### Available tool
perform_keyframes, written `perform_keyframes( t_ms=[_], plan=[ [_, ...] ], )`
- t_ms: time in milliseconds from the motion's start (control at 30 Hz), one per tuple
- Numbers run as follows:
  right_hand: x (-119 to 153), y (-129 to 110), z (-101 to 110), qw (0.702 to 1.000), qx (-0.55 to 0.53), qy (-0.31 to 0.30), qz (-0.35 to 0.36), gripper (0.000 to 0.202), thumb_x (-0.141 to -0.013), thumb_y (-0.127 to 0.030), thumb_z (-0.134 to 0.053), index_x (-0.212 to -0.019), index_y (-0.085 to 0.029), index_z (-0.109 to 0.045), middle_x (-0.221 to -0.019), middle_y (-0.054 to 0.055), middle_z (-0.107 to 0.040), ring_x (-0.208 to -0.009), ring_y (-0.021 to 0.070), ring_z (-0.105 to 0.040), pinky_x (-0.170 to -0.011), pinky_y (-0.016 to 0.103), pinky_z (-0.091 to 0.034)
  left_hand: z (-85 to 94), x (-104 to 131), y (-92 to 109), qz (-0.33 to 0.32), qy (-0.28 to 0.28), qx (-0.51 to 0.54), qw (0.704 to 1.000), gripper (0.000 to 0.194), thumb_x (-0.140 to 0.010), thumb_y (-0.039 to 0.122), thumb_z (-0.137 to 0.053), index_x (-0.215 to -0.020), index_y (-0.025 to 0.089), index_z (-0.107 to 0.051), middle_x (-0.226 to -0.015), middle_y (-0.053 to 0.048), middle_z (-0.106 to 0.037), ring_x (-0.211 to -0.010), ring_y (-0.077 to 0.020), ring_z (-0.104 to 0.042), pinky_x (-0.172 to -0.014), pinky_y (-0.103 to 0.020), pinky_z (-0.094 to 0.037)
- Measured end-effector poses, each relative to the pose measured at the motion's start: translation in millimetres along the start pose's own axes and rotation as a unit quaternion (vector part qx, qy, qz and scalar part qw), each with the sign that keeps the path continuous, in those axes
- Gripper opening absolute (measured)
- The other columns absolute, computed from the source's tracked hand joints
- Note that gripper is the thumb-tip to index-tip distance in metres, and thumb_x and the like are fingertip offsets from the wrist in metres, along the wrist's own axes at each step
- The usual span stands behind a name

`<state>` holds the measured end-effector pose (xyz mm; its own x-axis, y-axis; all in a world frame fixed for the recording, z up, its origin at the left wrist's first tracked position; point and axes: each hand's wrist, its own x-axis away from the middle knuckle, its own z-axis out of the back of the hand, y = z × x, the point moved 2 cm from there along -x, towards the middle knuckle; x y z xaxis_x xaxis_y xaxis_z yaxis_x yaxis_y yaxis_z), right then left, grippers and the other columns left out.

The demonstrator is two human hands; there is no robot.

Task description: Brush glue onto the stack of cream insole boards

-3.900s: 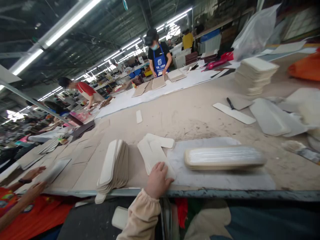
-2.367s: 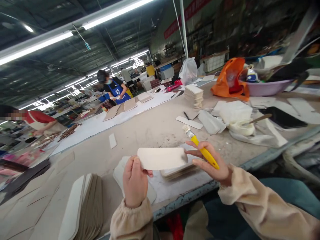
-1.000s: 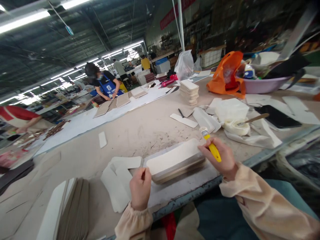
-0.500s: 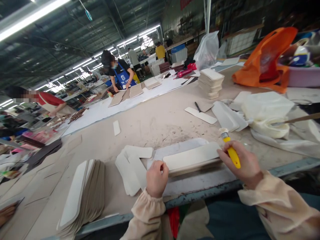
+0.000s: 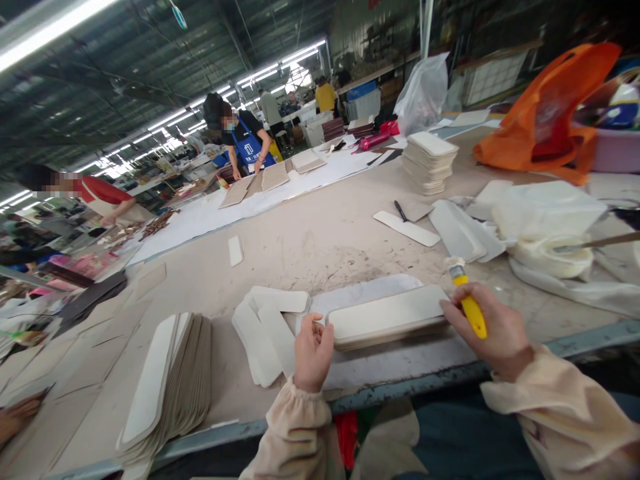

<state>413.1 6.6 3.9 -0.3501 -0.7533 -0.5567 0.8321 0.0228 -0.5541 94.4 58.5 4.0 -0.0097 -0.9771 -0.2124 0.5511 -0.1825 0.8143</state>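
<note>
My right hand (image 5: 493,327) is closed round the yellow handle of a paintbrush (image 5: 473,313), whose bristles are coated in a pale paste. Its fingertips touch the right end of a stack of long, round-cornered white strips (image 5: 390,315). At the stack's left end is my left hand (image 5: 314,350), its fingers loosely curled and apart, holding nothing. Under the stack lies a white sheet (image 5: 370,370). Left of my left hand are several loose white pieces (image 5: 267,333), overlapping one another. A fanned pile of similar strips (image 5: 170,380) leans farther left.
A plastic-lined bowl of paste (image 5: 550,247) with a stick in it stands at right. Behind are a pile of white pieces (image 5: 430,160), a black pen-like tool (image 5: 400,211) on a strip, and an orange bag (image 5: 540,127). A person in a blue apron (image 5: 247,143) works across the table.
My left hand's fingers have loosened from a closed curl and spread apart at the stack's left end. My right hand keeps the brush at the right end. The camera view has shifted slightly.
</note>
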Motion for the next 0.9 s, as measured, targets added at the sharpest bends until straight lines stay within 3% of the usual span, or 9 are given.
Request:
perform_keyframes(
  t_ms=[267, 633, 900],
  plan=[
    [2.3, 1.8, -3.0, 1.000, 0.008, -0.002, -0.010, 0.029, -0.081, -0.051, -0.055, -0.086, -0.023, -0.052, -0.072, -0.001, -0.063, -0.059, 0.0171, -0.061, -0.053, 0.027, -0.041, -1.4, -0.4, 2.5, 0.001, -0.028, -0.046, 0.999, 0.036, -0.081, 0.038, -0.057, -0.109, 0.016, -0.061, -0.065, 0.005, -0.052, -0.059, -0.0123, -0.052, -0.063, -0.026, -0.043],
    [2.3, -5.1, -3.2, 0.999, 0.009, -0.042, -0.033, 0.016, -0.083, -0.037, -0.053, -0.090, -0.024, -0.047, -0.070, -0.004, -0.063, -0.058, 0.0170, -0.062, -0.054, 0.028, -0.042, 1.2, -5.5, -7.1, 0.004, -0.037, -0.098, 0.994, 0.053, -0.079, 0.055, -0.055, -0.114, 0.016, -0.064, -0.067, 0.003, -0.058, -0.059, -0.0154, -0.056, -0.064, -0.029, -0.045],
    [3.3, -5.4, -4.9, 0.996, -0.060, -0.051, -0.039, 0.014, -0.081, -0.030, -0.051, -0.091, -0.024, -0.043, -0.071, -0.004, -0.060, -0.059, 0.0152, -0.060, -0.057, 0.027, -0.045, 2.8, -6.1, -5.6, 0.003, -0.030, -0.107, 0.994, 0.059, -0.076, 0.062, -0.054, -0.111, 0.015, -0.066, -0.067, 0.001, -0.060, -0.060, -0.0167, -0.057, -0.063, -0.030, -0.046]
  ],
)
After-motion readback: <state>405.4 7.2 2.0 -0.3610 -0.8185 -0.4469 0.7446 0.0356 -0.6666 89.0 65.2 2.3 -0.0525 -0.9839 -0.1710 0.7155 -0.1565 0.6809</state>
